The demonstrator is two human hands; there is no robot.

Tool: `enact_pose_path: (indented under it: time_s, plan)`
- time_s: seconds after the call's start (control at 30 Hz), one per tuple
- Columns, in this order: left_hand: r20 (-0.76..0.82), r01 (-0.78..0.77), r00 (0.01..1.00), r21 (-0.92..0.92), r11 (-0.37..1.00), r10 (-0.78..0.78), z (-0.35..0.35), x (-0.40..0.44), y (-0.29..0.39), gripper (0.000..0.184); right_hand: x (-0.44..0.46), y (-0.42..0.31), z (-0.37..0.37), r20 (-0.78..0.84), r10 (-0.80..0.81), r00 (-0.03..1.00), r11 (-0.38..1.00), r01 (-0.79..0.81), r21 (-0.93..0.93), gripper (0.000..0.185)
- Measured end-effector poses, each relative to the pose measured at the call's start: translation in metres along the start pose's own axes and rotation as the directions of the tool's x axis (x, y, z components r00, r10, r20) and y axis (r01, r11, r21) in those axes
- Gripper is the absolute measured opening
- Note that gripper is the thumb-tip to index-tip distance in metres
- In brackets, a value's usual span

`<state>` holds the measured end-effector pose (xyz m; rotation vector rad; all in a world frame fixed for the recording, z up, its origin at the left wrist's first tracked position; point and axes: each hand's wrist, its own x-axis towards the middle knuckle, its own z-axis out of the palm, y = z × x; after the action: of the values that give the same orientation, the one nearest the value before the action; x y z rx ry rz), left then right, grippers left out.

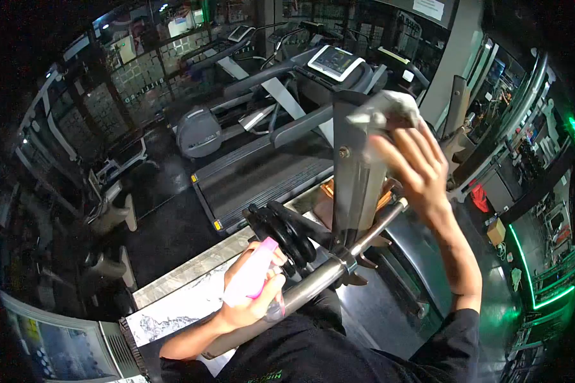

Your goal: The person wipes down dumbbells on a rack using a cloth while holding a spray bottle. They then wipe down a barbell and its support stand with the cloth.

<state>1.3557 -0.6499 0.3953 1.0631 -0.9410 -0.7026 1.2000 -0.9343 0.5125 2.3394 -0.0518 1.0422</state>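
Note:
My left hand (239,313) is wrapped round a spray bottle with a pink and white head (263,258), held low in front of my body above a metal bar (313,285). My right hand (421,163) is raised and presses a crumpled white cloth (390,105) near the top of a dark upright post (351,198). Some blur covers its fingers and the cloth. Black weight plates (284,236) hang beside the post, just beyond the bottle. Part of the bottle's body is hidden by my left fingers.
Behind the post stands a treadmill (262,185) with a lit-looking console (336,64). More machines line the left and back. On the right are a grey pillar (450,57), a cardboard box (495,232), a red cloth (479,196) and green light strips (522,265).

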Motion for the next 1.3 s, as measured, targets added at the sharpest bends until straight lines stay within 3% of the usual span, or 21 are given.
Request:
enact_pose_path:
  time_s: [0.03,0.1,0.17,0.3,0.37,0.43,0.53,0.7,0.8,0.83,0.9,0.97,1.0,1.03,1.1,1.23,1.3]
  plan:
    - [0.024,-0.021,0.999,0.014,1.0,0.021,0.002,0.002,-0.001,0.023,0.002,-0.003,0.015,0.048,-0.043,0.998,0.996,0.047,-0.081,0.045]
    - [0.049,-0.048,0.998,0.03,0.998,0.046,0.004,0.005,-0.002,0.023,-0.013,-0.015,0.052,0.221,-0.001,0.975,0.995,0.024,-0.099,0.046]
    - [0.087,-0.063,0.994,0.041,0.997,0.059,0.004,0.004,-0.001,0.023,-0.028,-0.03,0.069,0.297,-0.03,0.954,0.994,0.059,-0.088,0.044]
    - [0.027,0.003,1.0,0.002,1.0,-0.003,-0.004,0.0,-0.001,0.023,-0.062,-0.044,0.075,0.273,-0.033,0.962,0.991,0.067,-0.115,0.036]
    - [0.015,-0.013,1.0,0.013,1.0,0.013,-0.007,0.001,-0.002,0.024,-0.078,-0.045,0.071,0.375,-0.103,0.921,0.994,0.11,0.004,0.035]
    - [0.001,-0.024,1.0,0.047,0.999,0.024,-0.008,0.001,-0.004,0.024,-0.103,-0.052,0.075,0.554,-0.16,0.817,0.987,0.149,0.066,0.029]
    - [0.013,-0.004,1.0,0.059,0.998,0.004,-0.009,0.0,-0.007,0.024,-0.124,-0.053,0.081,0.609,-0.253,0.752,0.967,0.189,0.17,0.029]
    - [0.036,0.015,0.999,-0.043,0.999,-0.013,-0.002,0.003,-0.009,0.024,-0.13,-0.042,0.098,0.522,-0.348,0.779,0.933,0.23,0.278,0.027]
    - [0.063,-0.001,0.998,-0.048,0.999,0.005,0.0,0.008,-0.007,0.026,-0.122,-0.046,0.113,0.538,-0.473,0.697,0.881,0.36,0.308,0.026]
    - [0.075,-0.012,0.997,-0.059,0.998,0.017,0.001,0.013,-0.006,0.027,-0.131,-0.052,0.132,0.544,-0.463,0.7,0.886,0.354,0.299,0.026]
    - [0.098,-0.016,0.995,-0.075,0.997,0.024,0.004,0.02,-0.004,0.028,-0.163,-0.065,0.187,0.586,-0.292,0.756,0.953,0.183,0.24,0.024]
    - [0.11,-0.016,0.994,-0.104,0.994,0.028,0.006,0.026,-0.001,0.029,-0.114,-0.08,0.163,0.858,-0.324,0.398,0.901,0.405,0.152,0.038]
    - [0.12,-0.045,0.991,-0.074,0.996,0.053,0.008,0.029,0.0,0.028,-0.105,-0.088,0.16,0.898,-0.252,0.359,0.881,0.469,0.06,0.043]
    - [0.124,-0.044,0.991,-0.07,0.997,0.053,0.01,0.029,0.0,0.028,-0.107,-0.093,0.171,0.898,-0.25,0.362,0.883,0.466,0.058,0.043]
    - [0.14,-0.037,0.989,-0.098,0.994,0.051,0.012,0.03,0.002,0.027,-0.105,-0.103,0.191,0.681,-0.08,0.728,0.987,0.155,-0.049,0.031]
    - [0.124,-0.029,0.991,-0.087,0.996,0.04,0.011,0.027,0.002,0.027,-0.068,-0.097,0.18,0.707,-0.007,0.707,0.969,0.181,-0.17,0.033]
    - [0.084,-0.018,0.996,-0.093,0.996,0.026,0.01,0.025,0.001,0.027,-0.076,-0.101,0.182,0.739,-0.068,0.671,0.945,0.28,-0.168,0.035]
